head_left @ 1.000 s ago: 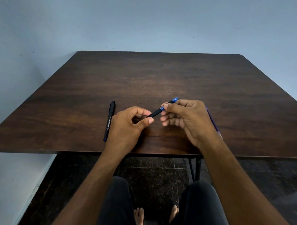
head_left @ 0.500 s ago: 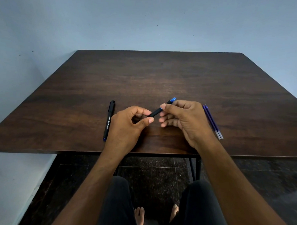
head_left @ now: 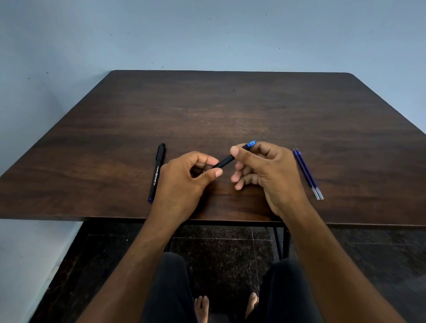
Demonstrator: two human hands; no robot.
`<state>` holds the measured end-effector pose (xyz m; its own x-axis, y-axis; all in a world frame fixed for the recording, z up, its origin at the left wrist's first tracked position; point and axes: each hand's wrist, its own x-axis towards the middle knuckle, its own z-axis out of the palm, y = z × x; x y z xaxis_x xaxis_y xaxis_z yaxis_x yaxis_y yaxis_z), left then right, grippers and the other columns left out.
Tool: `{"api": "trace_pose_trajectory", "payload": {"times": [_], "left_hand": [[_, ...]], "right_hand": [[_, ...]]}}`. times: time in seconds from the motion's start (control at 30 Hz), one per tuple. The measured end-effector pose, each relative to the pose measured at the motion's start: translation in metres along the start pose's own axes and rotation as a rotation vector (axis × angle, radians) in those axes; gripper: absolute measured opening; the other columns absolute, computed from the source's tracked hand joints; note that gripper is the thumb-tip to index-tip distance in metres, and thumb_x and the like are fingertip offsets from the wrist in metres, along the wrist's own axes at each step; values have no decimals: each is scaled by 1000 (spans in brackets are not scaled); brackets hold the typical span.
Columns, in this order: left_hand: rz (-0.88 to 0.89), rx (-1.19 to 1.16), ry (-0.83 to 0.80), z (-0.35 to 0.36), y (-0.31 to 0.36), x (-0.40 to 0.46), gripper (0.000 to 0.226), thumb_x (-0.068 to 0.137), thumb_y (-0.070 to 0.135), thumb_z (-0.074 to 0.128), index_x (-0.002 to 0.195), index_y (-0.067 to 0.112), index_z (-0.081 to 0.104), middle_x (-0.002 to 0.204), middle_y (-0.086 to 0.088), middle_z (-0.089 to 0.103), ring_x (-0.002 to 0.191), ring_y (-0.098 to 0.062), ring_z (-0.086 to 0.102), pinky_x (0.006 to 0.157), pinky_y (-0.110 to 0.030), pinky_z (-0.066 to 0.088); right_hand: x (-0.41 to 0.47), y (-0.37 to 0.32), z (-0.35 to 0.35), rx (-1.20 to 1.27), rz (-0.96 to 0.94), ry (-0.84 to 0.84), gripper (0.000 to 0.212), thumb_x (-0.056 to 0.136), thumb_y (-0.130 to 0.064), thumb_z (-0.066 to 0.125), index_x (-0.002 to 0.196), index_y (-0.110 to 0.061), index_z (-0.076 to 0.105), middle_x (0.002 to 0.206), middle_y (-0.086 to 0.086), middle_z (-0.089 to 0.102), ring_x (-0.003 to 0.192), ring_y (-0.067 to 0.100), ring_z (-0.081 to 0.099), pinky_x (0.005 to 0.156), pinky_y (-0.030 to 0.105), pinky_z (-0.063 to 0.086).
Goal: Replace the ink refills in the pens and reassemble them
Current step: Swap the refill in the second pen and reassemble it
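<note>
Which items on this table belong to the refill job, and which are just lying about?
For the job:
- black pen, held by left hand and right hand
- second black pen
- two blue refills

Lying about:
- nothing on the table

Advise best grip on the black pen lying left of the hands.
Pinch the black pen mid-barrel, near the printed lettering, coming from above with the left hand. It lies flat on the table, nothing touching it, both long sides exposed.

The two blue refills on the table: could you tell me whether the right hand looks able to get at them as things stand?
Probably yes, once freed. The blue refills lie bare on the table just beside the right hand, with nothing between, but that hand and the left hand both grip the held pen.
</note>
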<state>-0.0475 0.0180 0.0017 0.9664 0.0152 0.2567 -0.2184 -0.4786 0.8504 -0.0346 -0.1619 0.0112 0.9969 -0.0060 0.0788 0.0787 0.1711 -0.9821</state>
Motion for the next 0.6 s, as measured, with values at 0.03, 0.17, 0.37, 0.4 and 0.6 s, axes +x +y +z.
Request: {"api": "trace_pose_trajectory", "payload": {"times": [0.03,0.17,0.37,0.4,0.6], "left_hand": [[-3,-3,1,0,0,0,17,84,25,80,100,27,75,87,12,74,84,3,69,79,-15,54],[-8,6,-8,1,1,1,17,84,26,80,99,29,75,87,13,74,85,3,68,80,-17,54],[4,38,-12,0,1,0,18,85,27,79,102,28,74,90,14,73,87,5,67,81,-15,53],[6,42,-14,0,1,1,19,85,27,79,103,28,74,90,15,73,88,6,67,81,-14,53],[12,25,5,1,1,0,19,84,27,80,102,26,75,90,15,73,87,6,68,79,-10,51]], "right_hand": [[0,0,-1,30,5,-12,17,87,-8,76,98,4,71,72,18,64,57,30,64,49,36,55],[1,1,-5,69,17,-9,13,89,3,69,98,12,69,68,18,60,55,28,61,45,33,52],[3,5,-2,15,16,26,23,86,-13,78,72,-3,64,58,13,59,54,33,60,47,35,52],[3,5,-1,-6,11,27,26,85,-17,79,70,-5,63,57,13,60,55,35,60,49,37,53],[4,2,0,4,12,-21,24,85,-11,78,103,2,68,67,15,61,57,32,62,46,34,53]]}}
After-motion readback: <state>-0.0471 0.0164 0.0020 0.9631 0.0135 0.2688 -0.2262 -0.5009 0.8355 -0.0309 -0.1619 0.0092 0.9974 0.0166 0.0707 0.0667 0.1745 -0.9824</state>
